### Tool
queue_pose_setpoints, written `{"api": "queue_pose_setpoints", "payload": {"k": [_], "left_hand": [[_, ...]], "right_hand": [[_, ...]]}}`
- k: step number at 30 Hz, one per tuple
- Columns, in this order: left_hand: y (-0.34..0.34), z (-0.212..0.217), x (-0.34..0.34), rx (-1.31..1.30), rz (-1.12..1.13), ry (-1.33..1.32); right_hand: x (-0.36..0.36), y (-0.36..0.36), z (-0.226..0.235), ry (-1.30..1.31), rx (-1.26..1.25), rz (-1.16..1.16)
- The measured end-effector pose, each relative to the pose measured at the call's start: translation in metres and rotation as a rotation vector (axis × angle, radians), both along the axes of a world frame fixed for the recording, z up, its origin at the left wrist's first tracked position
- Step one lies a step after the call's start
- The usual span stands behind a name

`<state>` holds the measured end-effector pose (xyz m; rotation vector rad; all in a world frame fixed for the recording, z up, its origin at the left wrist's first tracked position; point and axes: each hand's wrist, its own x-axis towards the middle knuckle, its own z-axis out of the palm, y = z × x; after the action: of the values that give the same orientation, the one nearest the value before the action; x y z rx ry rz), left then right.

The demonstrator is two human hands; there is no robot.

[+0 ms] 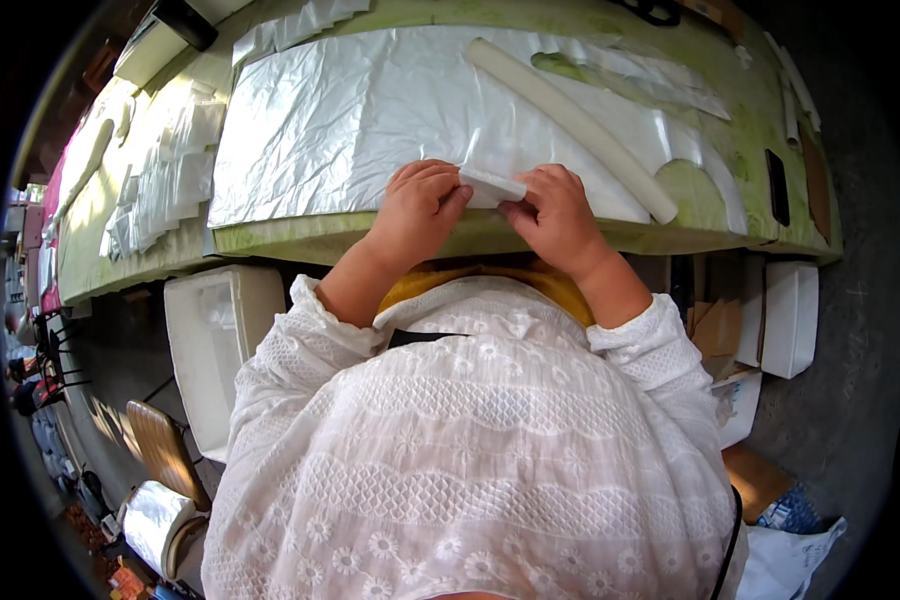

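Between my two hands is a small folded piece of clear plastic film (492,184), its near edge looking white and doubled over. My left hand (410,212) pinches its left end, with the thumb on the near side. At the other end, the fingers and thumb of my right hand (558,212) are closed on it. Both hands are over the near edge of a large silvery-white plastic sheet (310,120), which lies wrinkled on the table. A long whitish tube (570,125) rests diagonally on the sheet, just beyond my right hand.
Overlapping clear plastic pieces (175,150) lie left on the green tablecloth (300,235). Cut plastic strips (660,80) are at the back right, a black phone (777,187) near the right edge. Below the table stand a white box (210,350) and another white container (790,320).
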<state>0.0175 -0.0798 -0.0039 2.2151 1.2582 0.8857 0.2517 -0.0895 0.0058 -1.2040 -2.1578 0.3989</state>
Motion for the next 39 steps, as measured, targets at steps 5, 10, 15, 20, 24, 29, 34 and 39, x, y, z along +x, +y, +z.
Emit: {"api": "queue_pose_setpoints", "payload": {"k": [5, 10, 15, 20, 24, 29, 34, 39], "left_hand": [[0.001, 0.009, 0.016, 0.095, 0.221, 0.165], [0.010, 0.014, 0.019, -0.041, 0.243, 0.292], [0.010, -0.003, 0.017, 0.228, 0.136, 0.239], [0.009, 0.001, 0.025, 0.085, -0.004, 0.421], [0.009, 0.008, 0.023, 0.140, 0.043, 0.389], [-0.045, 0.014, 0.007, -0.102, 0.048, -0.209], [-0.084, -0.005, -0.008, -1.378, 0.193, -1.063], [-0.077, -0.014, 0.008, -1.257, 0.098, -1.253]], "right_hand": [[-0.011, 0.012, -0.011, -0.118, 0.053, -0.204], [-0.022, 0.011, -0.013, -0.239, 0.086, -0.306], [-0.020, 0.014, -0.007, -0.314, 0.006, -0.271], [-0.019, 0.017, -0.008, -0.167, 0.002, -0.300], [-0.017, 0.026, 0.010, -0.331, -0.141, -0.216], [-0.017, 0.036, 0.014, -0.357, -0.235, -0.239], [-0.025, 0.000, 0.028, -0.277, -0.248, -0.063], [-0.052, -0.040, 0.020, 0.136, -0.225, 0.058]]}}
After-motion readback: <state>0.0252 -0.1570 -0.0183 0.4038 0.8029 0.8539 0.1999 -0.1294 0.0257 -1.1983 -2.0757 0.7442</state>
